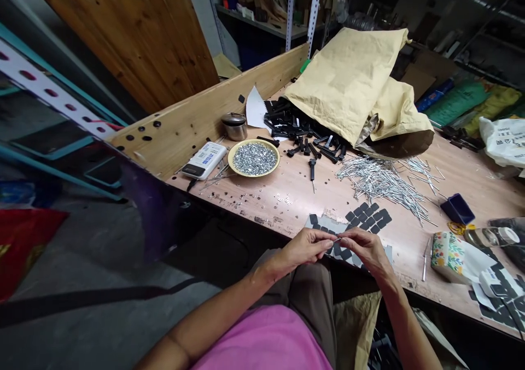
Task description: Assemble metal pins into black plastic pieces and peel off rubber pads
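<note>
My left hand (305, 248) and my right hand (365, 247) meet at the near edge of the wooden workbench (410, 233), fingertips pinched together on a thin metal pin (337, 240) held between them. Just behind the hands lies a grey sheet with black square pads (361, 219). Further back a heap of long metal pins (381, 181) is spread on the bench. A yellow dish of small silver nuts (254, 158) stands to the left. Black plastic parts (303, 129) spill from under a tan paper sack (348, 80).
A white power bank (204, 160) and a small metal pot (234, 125) sit at the bench's left end by a wooden back board (229, 102). A blue tray (458, 208), a floral box (448, 253) and a tape roll (492, 236) lie right. Shelving stands behind.
</note>
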A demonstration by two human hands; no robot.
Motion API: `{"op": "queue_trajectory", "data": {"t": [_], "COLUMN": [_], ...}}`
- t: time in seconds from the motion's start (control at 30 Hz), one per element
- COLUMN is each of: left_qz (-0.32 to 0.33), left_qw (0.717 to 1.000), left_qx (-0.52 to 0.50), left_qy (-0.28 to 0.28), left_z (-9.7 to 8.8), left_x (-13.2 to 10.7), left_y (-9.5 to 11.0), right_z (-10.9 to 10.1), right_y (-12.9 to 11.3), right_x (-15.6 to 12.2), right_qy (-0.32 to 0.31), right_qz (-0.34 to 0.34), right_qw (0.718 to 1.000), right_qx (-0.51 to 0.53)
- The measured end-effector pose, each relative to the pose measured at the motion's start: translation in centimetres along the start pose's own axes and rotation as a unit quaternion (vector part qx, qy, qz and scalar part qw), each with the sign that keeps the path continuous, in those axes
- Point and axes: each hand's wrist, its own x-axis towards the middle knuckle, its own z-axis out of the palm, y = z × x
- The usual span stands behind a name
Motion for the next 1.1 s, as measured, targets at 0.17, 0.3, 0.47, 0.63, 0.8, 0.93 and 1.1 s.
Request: {"op": "queue_trajectory", "data": {"t": [0.17, 0.3, 0.47, 0.63, 0.8, 0.93, 1.1], "left_qz": [0.053, 0.055, 0.034, 0.191, 0.29, 0.411, 0.404], "left_qw": [0.993, 0.994, 0.993, 0.945, 0.869, 0.731, 0.712], "left_qx": [0.104, 0.096, 0.114, 0.256, 0.391, 0.528, 0.561], "left_qy": [0.027, 0.008, 0.0, 0.077, 0.088, 0.132, 0.123], "left_z": [0.6, 0.7, 0.7, 0.8, 0.6, 0.3, -0.3], "left_x": [-0.6, -0.7, -0.5, -0.1, 1.2, 2.5, 4.3], "left_y": [0.7, 0.8, 0.3, -0.1, -1.3, -2.5, -3.6], "right_z": [-0.1, -0.1, 0.1, 0.2, 0.0, 0.3, 0.5], "right_y": [0.0, -0.1, 0.0, 1.0, 1.8, 2.8, 4.8], "right_x": [-0.4, -1.1, -1.7, -1.7, -1.2, -0.8, 0.1], "right_qy": [-0.012, 0.011, 0.022, 0.06, 0.073, 0.105, 0.102], "right_qz": [0.021, 0.003, -0.049, -0.062, -0.076, -0.062, -0.09], "right_qw": [0.999, 1.0, 0.998, 0.994, 0.987, 0.981, 0.969], "right_qx": [0.026, 0.007, -0.034, -0.073, -0.122, -0.152, -0.207]}}
